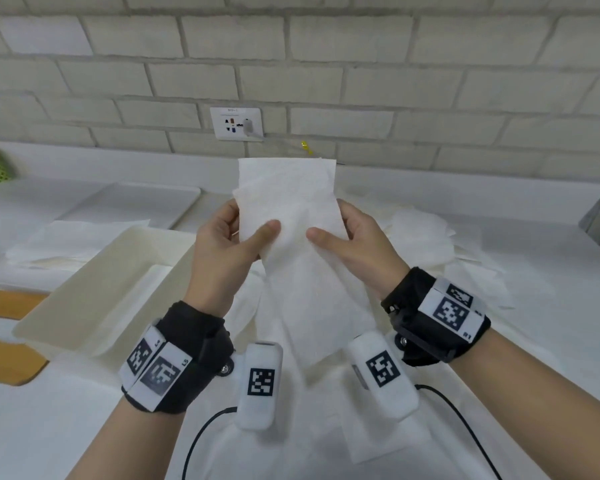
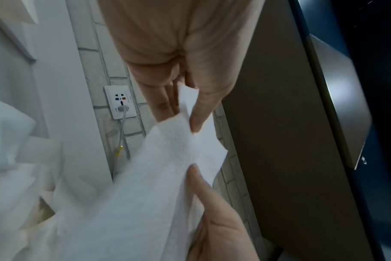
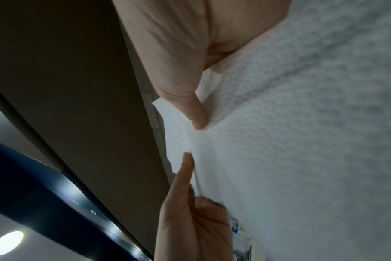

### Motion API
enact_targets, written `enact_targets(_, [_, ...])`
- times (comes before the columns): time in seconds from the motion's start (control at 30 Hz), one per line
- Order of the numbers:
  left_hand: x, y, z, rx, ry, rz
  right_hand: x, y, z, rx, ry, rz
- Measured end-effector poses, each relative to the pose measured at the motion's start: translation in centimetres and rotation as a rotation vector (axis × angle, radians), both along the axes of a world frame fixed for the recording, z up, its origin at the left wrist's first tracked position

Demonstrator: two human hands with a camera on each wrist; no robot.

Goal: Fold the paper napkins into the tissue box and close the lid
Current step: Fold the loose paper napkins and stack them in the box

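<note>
1. At far left on the white tabletop: wooden lid, lying flat beside the open cream tissue box.
2. Left of centre: left hand, grip pinching the napkin's left edge, thumb in front.
3. Centre, held above the tabletop: folded white paper napkin, upright.
4. Right of centre: right hand, grip pinching the right edge.
5. Far right: loose napkins, heaped.
</note>
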State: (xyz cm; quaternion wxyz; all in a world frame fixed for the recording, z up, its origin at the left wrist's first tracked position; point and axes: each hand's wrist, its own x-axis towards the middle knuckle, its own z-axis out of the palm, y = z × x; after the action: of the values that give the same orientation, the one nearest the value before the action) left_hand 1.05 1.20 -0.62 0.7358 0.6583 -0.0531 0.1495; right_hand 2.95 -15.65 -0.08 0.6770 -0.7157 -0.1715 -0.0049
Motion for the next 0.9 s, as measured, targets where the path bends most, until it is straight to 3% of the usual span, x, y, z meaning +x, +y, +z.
enact_targets(0.2, [-0.2, -1.1, -1.0, -0.08, 0.126, -0.123, 0.3, -0.3, 0.0, 0.067, -0.019, -0.099])
enact_targets(0.4, [-0.1, -1.0, -1.8, -0.097, 0.198, -0.08, 1.2, -1.4, 0.4, -0.008, -0.101, -0.282])
enact_targets(0.6, [0.3, 0.9, -2.3, -0.126, 0.218, 0.026, 2.0, -3.8, 2.0, -0.034, -0.16, -0.302])
enact_targets(0.77, [1.4, 2.5, -2.8, -0.097, 0.266, 0.17, 1.1, -4.9, 4.2, -0.497, -0.325, -0.244])
enact_targets(0.9, [1.7, 2.4, -2.1, 0.005, 0.17, 0.214, 0.4, -4.7, 5.5, -0.563, -0.355, -0.122])
